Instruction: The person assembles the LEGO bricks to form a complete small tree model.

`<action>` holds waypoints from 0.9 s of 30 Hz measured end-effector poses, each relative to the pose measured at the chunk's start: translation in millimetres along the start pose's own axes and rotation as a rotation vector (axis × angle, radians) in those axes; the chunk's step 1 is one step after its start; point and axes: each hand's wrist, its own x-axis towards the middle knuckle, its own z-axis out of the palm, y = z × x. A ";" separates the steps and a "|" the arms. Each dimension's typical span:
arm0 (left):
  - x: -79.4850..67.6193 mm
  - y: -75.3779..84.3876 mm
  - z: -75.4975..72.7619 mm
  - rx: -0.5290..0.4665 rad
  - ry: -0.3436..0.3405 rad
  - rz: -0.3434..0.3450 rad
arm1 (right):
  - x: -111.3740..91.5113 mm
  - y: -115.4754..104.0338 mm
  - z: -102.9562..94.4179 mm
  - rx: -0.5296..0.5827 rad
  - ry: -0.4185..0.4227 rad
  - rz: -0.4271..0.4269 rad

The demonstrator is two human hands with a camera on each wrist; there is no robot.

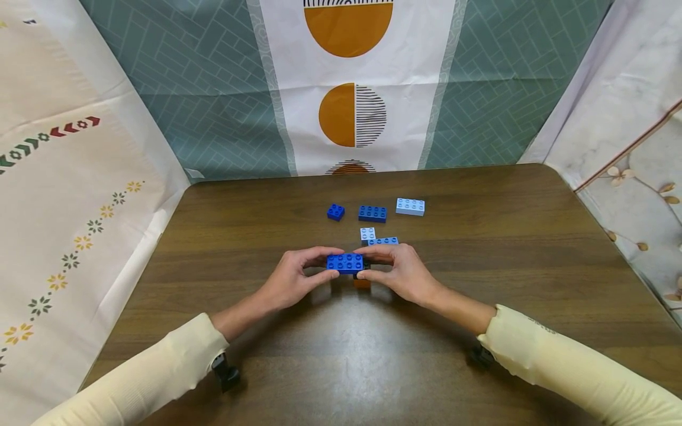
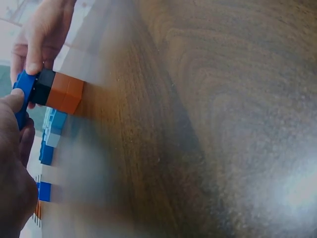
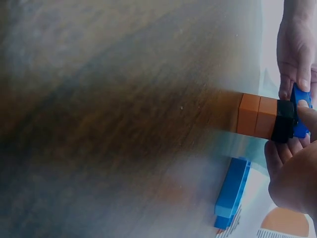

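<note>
Both hands pinch one blue toy building brick (image 1: 344, 264) between fingers and thumbs. The left hand (image 1: 290, 278) has its left end and the right hand (image 1: 407, 275) its right end. Directly under it stands a stack with a black brick (image 2: 43, 87) on top of two orange bricks (image 3: 257, 115), resting on the table. In the wrist views the blue brick lies across the black one and juts out to one side. Whether it is fully seated cannot be told.
Just behind the hands are a pale blue small brick (image 1: 367, 234) and a lighter blue brick (image 1: 386, 241), partly hidden. Farther back sit a small blue brick (image 1: 335, 212), a dark blue brick (image 1: 372, 213) and a pale blue brick (image 1: 410, 206). Patterned cloth (image 1: 224, 118) hangs behind the wooden table (image 1: 256, 207).
</note>
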 end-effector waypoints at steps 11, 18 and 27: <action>3.7 1.0 -4.0 -0.006 -0.036 0.014 | -0.3 2.3 -0.5 -0.016 -0.008 -0.010; 3.7 1.3 -5.5 0.012 -0.050 0.002 | 1.9 4.7 -3.0 -0.039 -0.028 -0.035; 3.3 5.9 -6.8 0.049 -0.052 -0.014 | 1.9 3.5 -3.7 -0.036 -0.035 -0.018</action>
